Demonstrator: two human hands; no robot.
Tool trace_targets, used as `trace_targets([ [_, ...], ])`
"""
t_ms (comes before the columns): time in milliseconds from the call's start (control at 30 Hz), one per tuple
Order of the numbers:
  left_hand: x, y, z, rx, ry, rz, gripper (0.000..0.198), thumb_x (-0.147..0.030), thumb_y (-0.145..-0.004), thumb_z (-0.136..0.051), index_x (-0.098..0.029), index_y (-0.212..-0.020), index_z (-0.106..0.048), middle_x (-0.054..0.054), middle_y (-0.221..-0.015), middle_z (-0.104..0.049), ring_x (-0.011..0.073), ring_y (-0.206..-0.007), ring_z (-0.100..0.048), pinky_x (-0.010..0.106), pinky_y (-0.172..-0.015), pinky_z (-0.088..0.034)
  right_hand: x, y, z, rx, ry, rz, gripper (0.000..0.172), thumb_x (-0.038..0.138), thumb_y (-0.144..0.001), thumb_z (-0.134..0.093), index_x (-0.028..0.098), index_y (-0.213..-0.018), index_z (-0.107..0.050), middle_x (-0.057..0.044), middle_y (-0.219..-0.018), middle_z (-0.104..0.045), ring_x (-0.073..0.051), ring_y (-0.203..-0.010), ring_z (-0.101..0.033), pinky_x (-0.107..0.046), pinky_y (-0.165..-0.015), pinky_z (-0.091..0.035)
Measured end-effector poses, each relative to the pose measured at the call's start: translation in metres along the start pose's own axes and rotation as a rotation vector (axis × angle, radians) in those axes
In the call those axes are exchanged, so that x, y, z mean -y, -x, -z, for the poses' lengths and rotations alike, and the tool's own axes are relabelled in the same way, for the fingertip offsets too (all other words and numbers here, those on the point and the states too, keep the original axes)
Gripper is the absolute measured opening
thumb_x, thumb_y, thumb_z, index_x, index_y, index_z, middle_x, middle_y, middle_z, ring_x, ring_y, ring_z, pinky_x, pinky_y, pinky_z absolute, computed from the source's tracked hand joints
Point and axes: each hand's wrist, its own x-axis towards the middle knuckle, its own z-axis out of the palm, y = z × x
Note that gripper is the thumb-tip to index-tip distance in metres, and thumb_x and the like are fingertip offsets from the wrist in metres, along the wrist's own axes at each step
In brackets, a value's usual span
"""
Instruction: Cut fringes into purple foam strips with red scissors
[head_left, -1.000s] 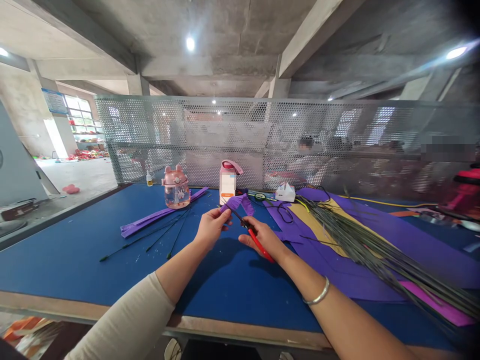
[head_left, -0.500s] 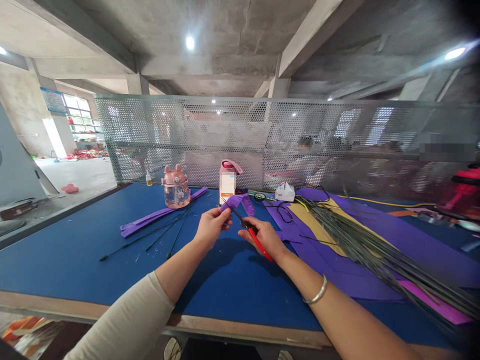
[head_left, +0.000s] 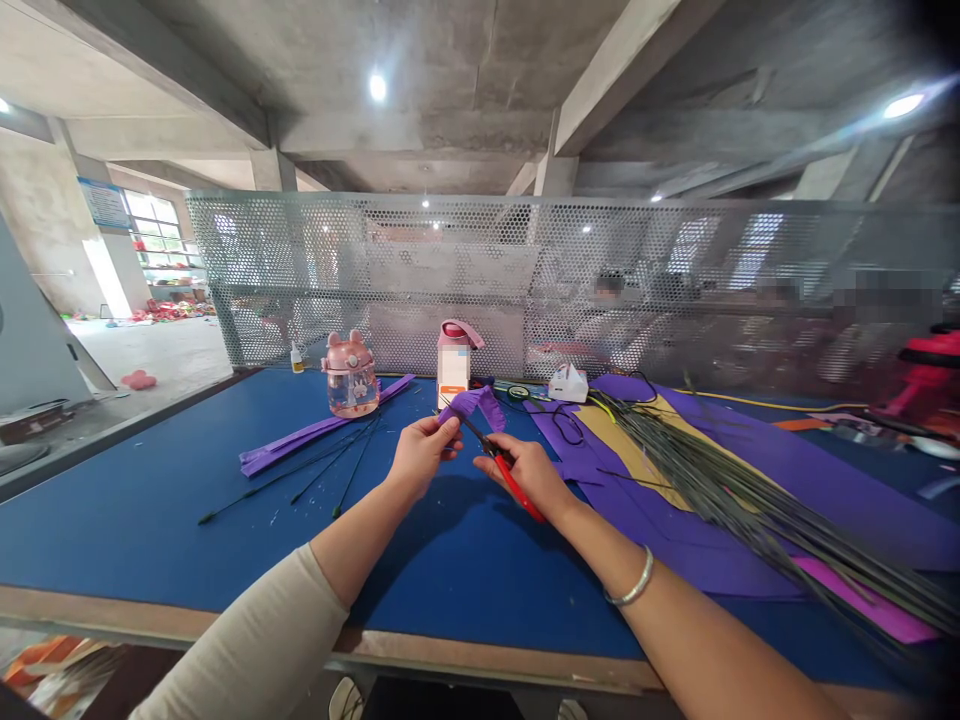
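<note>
Over the middle of the blue table (head_left: pixel 247 560), my left hand (head_left: pixel 421 455) pinches one end of a purple crepe paper strip (head_left: pixel 474 398). The strip arches up and droops to the right. Red-handled scissors (head_left: pixel 517 487) are gripped in my right hand (head_left: pixel 532 475). Their dark blades point up and left, against the strip near my left fingertips; whether the blades are apart I cannot tell. A folded length of purple paper (head_left: pixel 300 445) lies to the left, with several dark green stems (head_left: pixel 274 485) beside it.
A pink-lidded clear bottle (head_left: pixel 352 385) and a pink flask (head_left: pixel 455 340) with a phone (head_left: pixel 454 372) before it stand at the back. On the right, a bundle of green stems (head_left: pixel 697 465) lies over purple sheets (head_left: pixel 847 475). A perforated metal screen (head_left: pixel 450 270) borders the far edge.
The purple strip's hanging end has shifted slightly left and up. Both hands hold nearly the same place, and the scissors have barely moved.
</note>
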Motion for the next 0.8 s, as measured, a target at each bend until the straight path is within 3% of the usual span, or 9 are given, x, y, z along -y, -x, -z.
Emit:
trace_targets([
  [400,-0.0030,0.0016,0.0001,0.017,0.015,0.033,0.033,-0.040,-0.061,-0.073,-0.013,-0.076,-0.061,0.001,-0.066,-0.060,0.0086,-0.056,-0.057,0.018,-0.049,-0.043,-0.0025,-0.0013,0.0008,-0.016,0.015,-0.042,0.033,0.045,-0.077,-0.059,0.015,-0.090,-0.062,0.000,-0.065,-0.056,-0.012,-0.055,-0.045,-0.021,-0.052,-0.038],
  [633,-0.0032,0.0000,0.0007,-0.054,0.011,-0.002,0.037,-0.043,-0.058,-0.074,-0.012,-0.073,-0.062,0.002,-0.065,-0.060,0.0082,-0.055,-0.056,0.019,-0.049,-0.043,0.0013,-0.0004,0.0035,0.104,0.018,-0.021,0.041,0.045,-0.071,-0.065,0.016,-0.097,-0.052,0.004,-0.063,-0.044,-0.011,-0.054,-0.036,-0.021,-0.050,-0.035],
  [800,-0.0040,-0.0002,0.0002,-0.040,0.004,-0.011,0.037,-0.044,-0.058,-0.074,-0.012,-0.073,-0.063,0.002,-0.066,-0.061,0.0085,-0.056,-0.056,0.019,-0.049,-0.042,0.0042,0.0000,0.0047,0.136,-0.005,-0.009,0.040,0.042,-0.071,-0.067,0.016,-0.097,-0.050,0.004,-0.065,-0.042,-0.010,-0.056,-0.035,-0.020,-0.052,-0.034],
])
